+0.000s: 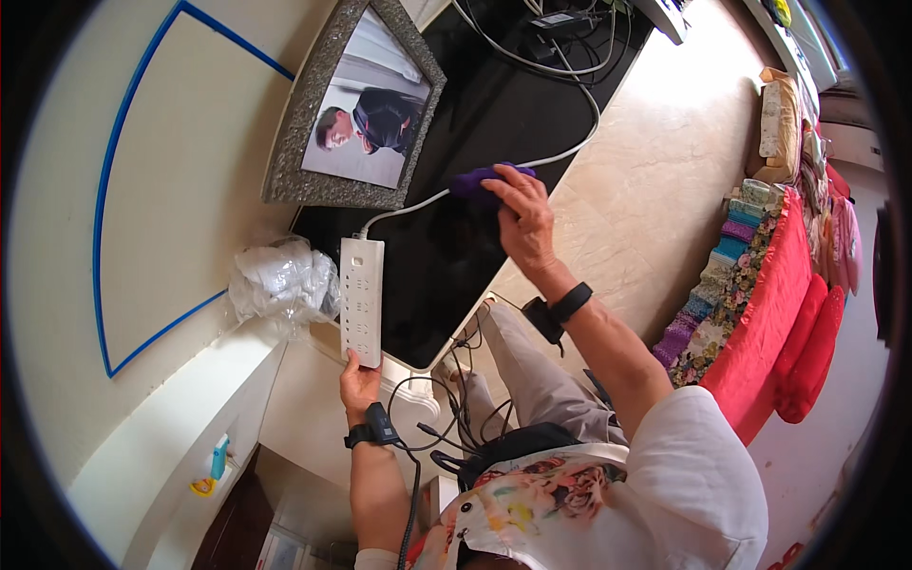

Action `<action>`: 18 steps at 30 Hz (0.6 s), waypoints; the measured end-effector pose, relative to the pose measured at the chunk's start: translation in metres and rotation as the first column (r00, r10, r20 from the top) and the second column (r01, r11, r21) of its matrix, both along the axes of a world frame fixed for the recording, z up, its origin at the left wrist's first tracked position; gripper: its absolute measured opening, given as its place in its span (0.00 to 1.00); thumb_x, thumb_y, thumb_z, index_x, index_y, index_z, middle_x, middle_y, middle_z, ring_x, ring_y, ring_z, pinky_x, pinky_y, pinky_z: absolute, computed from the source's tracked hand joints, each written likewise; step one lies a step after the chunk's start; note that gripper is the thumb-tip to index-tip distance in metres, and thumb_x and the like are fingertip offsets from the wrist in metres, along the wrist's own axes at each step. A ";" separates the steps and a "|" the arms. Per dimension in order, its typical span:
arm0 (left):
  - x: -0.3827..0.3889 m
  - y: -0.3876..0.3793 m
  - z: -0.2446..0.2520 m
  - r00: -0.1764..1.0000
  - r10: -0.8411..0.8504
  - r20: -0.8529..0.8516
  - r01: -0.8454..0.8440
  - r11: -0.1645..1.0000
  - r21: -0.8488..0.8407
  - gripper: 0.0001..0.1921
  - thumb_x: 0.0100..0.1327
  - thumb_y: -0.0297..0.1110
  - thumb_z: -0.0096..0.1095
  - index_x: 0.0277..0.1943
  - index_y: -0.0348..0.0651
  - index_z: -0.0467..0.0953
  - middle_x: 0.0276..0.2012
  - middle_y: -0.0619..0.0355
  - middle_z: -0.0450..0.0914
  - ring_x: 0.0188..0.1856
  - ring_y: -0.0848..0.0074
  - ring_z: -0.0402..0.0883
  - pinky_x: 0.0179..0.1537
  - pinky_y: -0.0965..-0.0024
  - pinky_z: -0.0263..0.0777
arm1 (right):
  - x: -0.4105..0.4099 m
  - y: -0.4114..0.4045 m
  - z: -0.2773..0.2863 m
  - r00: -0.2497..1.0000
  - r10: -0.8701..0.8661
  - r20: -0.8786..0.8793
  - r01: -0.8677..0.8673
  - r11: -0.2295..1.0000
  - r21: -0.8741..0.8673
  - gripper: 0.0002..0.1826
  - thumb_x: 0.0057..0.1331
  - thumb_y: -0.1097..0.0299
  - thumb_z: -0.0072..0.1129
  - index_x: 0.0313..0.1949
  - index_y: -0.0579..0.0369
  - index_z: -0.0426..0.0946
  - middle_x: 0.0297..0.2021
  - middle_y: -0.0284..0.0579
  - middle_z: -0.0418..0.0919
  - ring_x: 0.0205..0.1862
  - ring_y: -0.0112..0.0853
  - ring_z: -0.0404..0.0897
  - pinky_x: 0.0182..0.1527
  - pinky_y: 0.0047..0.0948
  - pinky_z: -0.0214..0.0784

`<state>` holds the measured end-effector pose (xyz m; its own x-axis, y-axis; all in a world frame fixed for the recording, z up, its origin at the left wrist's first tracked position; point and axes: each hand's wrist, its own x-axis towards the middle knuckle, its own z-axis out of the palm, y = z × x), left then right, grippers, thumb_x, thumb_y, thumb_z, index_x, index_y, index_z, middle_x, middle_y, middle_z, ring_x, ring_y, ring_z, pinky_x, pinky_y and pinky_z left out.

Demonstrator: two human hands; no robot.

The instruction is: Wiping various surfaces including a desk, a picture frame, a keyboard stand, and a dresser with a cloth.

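Observation:
A white power strip (362,303) is held at its near end by my left hand (360,385), over the left edge of a glossy black tabletop (442,285). From its far end a pale cord (406,210) runs to a purple cloth (474,182). My right hand (527,217) grips this cloth around the cord. Beyond the cloth the cord curves on towards the far end of the table. Both wrists wear black straps, and the left one carries a small black device (385,423).
A framed photo (285,167) and a clear plastic bag of white material (285,281) stand along the left wall. Tangled cables and a black adapter (563,21) lie at the table's far end. Dark wires (463,399) hang near my waist. A sofa with a red cover (762,320) is at right.

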<state>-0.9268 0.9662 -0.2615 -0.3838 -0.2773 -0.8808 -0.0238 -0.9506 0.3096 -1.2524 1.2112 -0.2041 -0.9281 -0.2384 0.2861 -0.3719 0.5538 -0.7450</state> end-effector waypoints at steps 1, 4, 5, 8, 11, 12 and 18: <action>0.001 0.000 -0.001 1.000 -0.001 0.006 0.001 1.000 -0.002 0.21 0.70 0.39 0.56 0.62 0.42 0.67 0.58 0.54 0.74 0.59 0.64 0.73 0.60 0.53 0.69 | 0.001 -0.010 0.005 0.999 0.032 -0.031 -0.032 0.999 -0.015 0.26 0.47 0.89 0.52 0.44 0.49 0.81 0.53 0.43 0.78 0.55 0.48 0.73 0.60 0.39 0.66; 0.004 -0.003 -0.005 0.998 0.004 0.060 -0.002 1.000 -0.030 0.20 0.71 0.40 0.54 0.62 0.43 0.67 0.57 0.54 0.75 0.59 0.64 0.73 0.60 0.52 0.68 | 0.002 -0.032 0.004 0.988 0.152 -0.039 -0.152 0.988 -0.011 0.27 0.50 0.86 0.54 0.49 0.47 0.79 0.58 0.43 0.74 0.61 0.50 0.69 0.63 0.45 0.62; 0.005 -0.003 -0.006 0.996 -0.016 0.087 0.019 0.999 -0.040 0.20 0.71 0.39 0.53 0.62 0.43 0.67 0.57 0.54 0.75 0.59 0.63 0.73 0.60 0.52 0.68 | 0.002 -0.039 0.001 0.974 0.228 -0.002 -0.226 0.965 0.133 0.26 0.53 0.83 0.54 0.53 0.46 0.78 0.61 0.43 0.71 0.64 0.50 0.65 0.65 0.49 0.58; 0.001 -0.005 -0.006 0.989 -0.050 0.138 0.056 0.997 -0.044 0.19 0.72 0.39 0.52 0.62 0.42 0.67 0.57 0.53 0.74 0.59 0.63 0.73 0.61 0.51 0.68 | 0.002 -0.045 -0.039 0.948 0.296 0.116 -0.318 0.875 0.366 0.25 0.59 0.76 0.53 0.57 0.47 0.75 0.65 0.43 0.66 0.70 0.50 0.57 0.68 0.55 0.50; -0.006 -0.006 -0.003 0.984 -0.058 0.170 0.065 0.997 -0.034 0.19 0.73 0.39 0.50 0.62 0.41 0.66 0.58 0.52 0.74 0.59 0.62 0.72 0.61 0.51 0.68 | -0.019 -0.036 -0.057 0.913 0.368 0.178 -0.404 0.749 0.525 0.24 0.62 0.71 0.52 0.59 0.50 0.73 0.68 0.43 0.61 0.73 0.48 0.52 0.71 0.55 0.46; -0.007 -0.006 0.000 0.983 -0.035 0.181 0.043 0.998 -0.037 0.19 0.73 0.38 0.51 0.62 0.40 0.66 0.57 0.52 0.74 0.59 0.63 0.73 0.60 0.52 0.68 | -0.029 -0.031 -0.062 0.897 0.415 0.154 -0.430 0.736 0.523 0.23 0.61 0.71 0.52 0.58 0.49 0.74 0.68 0.43 0.61 0.73 0.48 0.52 0.71 0.55 0.46; -0.001 -0.016 0.000 0.979 0.004 0.205 -0.001 1.000 -0.014 0.19 0.73 0.37 0.52 0.62 0.39 0.67 0.56 0.52 0.75 0.58 0.63 0.73 0.60 0.53 0.68 | -0.126 0.011 -0.066 0.983 0.166 -0.074 -0.095 0.814 0.573 0.21 0.60 0.75 0.50 0.54 0.49 0.75 0.60 0.43 0.69 0.65 0.49 0.63 0.60 0.51 0.63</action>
<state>-0.9274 0.9503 -0.2618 -0.1950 -0.2906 -0.9368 -0.0858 -0.9464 0.3114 -1.3781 1.2218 -0.2702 -0.8454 -0.5077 0.1657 -0.5341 0.8034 -0.2632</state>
